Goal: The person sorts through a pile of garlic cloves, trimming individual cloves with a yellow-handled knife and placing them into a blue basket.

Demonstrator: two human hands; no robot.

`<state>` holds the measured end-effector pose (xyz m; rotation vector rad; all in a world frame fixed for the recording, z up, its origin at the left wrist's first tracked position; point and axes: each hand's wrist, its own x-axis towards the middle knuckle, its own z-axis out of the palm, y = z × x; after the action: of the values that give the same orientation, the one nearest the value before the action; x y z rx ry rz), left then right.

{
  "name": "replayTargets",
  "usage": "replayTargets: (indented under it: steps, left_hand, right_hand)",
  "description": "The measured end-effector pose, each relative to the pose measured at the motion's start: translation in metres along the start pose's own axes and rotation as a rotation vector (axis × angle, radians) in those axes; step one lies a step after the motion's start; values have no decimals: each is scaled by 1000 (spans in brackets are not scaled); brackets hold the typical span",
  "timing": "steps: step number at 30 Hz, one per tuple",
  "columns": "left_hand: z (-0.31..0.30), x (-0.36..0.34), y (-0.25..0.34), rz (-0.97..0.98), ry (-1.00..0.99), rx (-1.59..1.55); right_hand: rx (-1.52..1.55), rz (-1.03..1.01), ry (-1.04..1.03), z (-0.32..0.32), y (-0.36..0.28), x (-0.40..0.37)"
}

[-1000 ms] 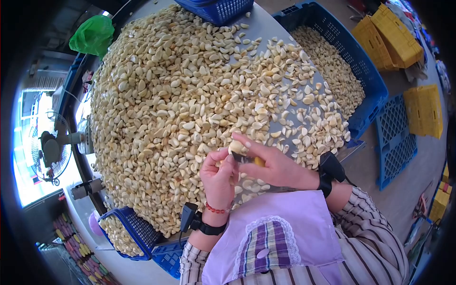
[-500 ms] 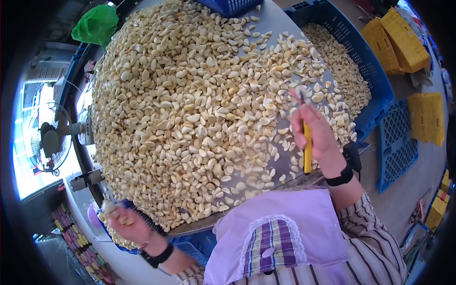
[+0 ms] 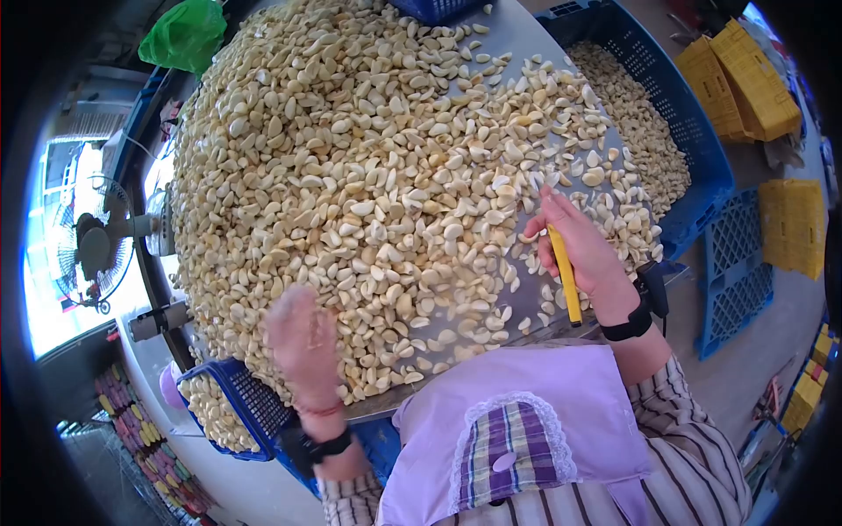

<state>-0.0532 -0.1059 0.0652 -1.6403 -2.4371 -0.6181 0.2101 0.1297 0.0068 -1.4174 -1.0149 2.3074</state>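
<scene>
A wide heap of peeled garlic cloves [image 3: 351, 184] covers the metal table [image 3: 523, 302]. My right hand [image 3: 574, 241] is closed round a yellow-handled knife [image 3: 566, 276] over the cloves at the right. The handle's end points back toward me, and the blade end is hidden around my fingertips. My left hand [image 3: 303, 342] hovers over the near left edge of the heap, its fingers smeared by motion. Beside that hand, a small blue basket [image 3: 250, 399] holds more garlic cloves.
A large blue crate [image 3: 693, 131] of cloves stands beyond the table's right edge. Yellow crates [image 3: 745, 79] and a blue slatted crate [image 3: 737, 272] lie on the floor at right. A fan [image 3: 96, 241] stands at left, near a green bag [image 3: 189, 35].
My left hand has moved right and up, from above the small blue basket to the heap's near edge; cloves showed in it earlier. My right hand has shifted slightly, still holding the knife.
</scene>
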Motion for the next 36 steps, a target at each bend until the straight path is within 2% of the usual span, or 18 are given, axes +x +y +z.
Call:
replayTargets:
  steps: [1,3,6,10,12,13,14,15,17,18,22,24,28,30,31,33,35,36]
  left_hand:
    - [29,9,26,51,-92,-302]
    - [72,21,56,243,-308,-171]
    - [109,13,65,286,-446,-122]
    - [104,15,60,330,-416,-179]
    - [92,12,64,-544,-619,-885]
    - [86,13,67,-546,-623,-881]
    - [79,16,72,-703,-603,-1066]
    - [73,19,76,-858,-571,-1251]
    - [60,22,86,-883,-562,-1285]
    - [57,22,88,-908,-555,-1321]
    - [56,13,90,-917,-555,-1426]
    - [55,10,89,-823,-552,-1507]
    - [67,-2,81,-655,-579,-1680]
    - [72,-3,78,-508,-580,-2189]
    - [71,-2,80,-509,-583,-2191]
    - [66,5,86,-846,-520,-1578]
    - [67,8,90,-849,-504,-1520]
    - [67,10,95,-809,-467,-1467]
  right_hand:
    - [-3,-7,8,1,-1,-3]
    - [-69,-107,24,1,-3,-10]
    - [-78,-137,4,0,-10,-20]
    - [-103,-135,-109,-2,-2,-21]
    - [-126,-144,-175,5,4,-24]
    - [-279,-160,-251,13,4,-29]
    - [-435,-177,-328,20,4,-32]
    - [-435,-178,-330,24,8,-33]
    - [-711,-373,-507,31,17,-33]
    - [-710,-303,-551,38,4,-40]
    - [-714,-281,-581,40,10,-36]
    - [-537,-648,-580,39,35,-25]
    - [-465,-632,-686,38,26,-32]
    - [-420,-76,-532,35,5,-37]
    - [-420,-75,-529,32,3,-35]
    - [-185,6,-406,24,4,-31]
    - [-188,-15,-414,24,7,-32]
    - [-294,-154,-472,26,5,-36]
